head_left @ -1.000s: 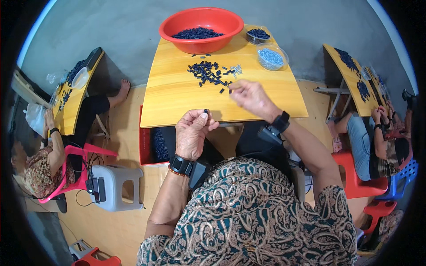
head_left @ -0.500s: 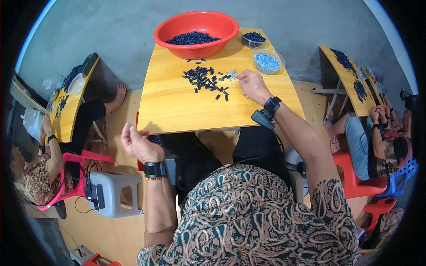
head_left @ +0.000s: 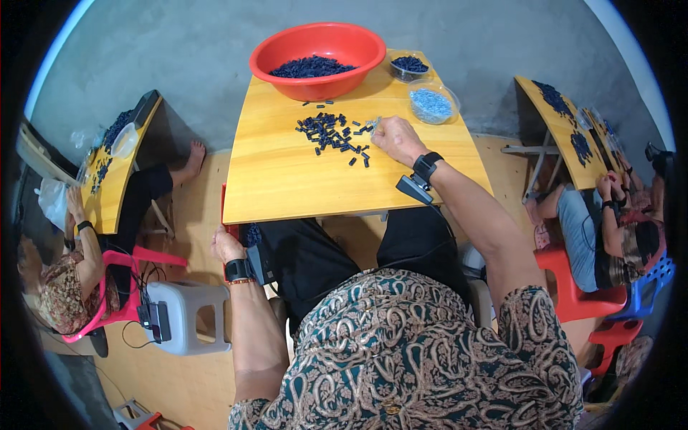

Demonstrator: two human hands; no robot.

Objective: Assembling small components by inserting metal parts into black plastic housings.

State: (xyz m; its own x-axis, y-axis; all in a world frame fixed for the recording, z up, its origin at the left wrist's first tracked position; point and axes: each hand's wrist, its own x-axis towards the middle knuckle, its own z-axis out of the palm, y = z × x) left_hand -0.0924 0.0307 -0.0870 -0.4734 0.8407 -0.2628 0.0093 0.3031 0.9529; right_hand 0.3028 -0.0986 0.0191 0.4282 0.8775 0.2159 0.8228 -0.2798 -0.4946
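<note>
On the yellow table [head_left: 287, 186] my right hand [head_left: 400, 140] rests with its fingers curled down over a few small silvery pieces [head_left: 372, 124]. What its fingertips pinch is hidden. Left of it lies a loose pile of short dark-blue tubular pieces [head_left: 322, 132]. My left hand [head_left: 228, 245] is low beside the table's left edge, at a red container [head_left: 232, 230] that shows only in part. Its fingers look curled, and anything in them cannot be made out. Dark pieces [head_left: 251, 234] show inside that container, next to my leg.
A big red basin [head_left: 373, 61] of dark pieces stands at the table's far side. Beside it are a clear bowl [head_left: 411, 66] of dark pieces and a clear bowl [head_left: 453, 107] of light-blue pieces. People sit at side tables. A grey stool [head_left: 175, 290] stands left.
My left hand has dropped from above the table's near left corner to the red container below. My right hand has shifted slightly left, over the silvery pieces.
</note>
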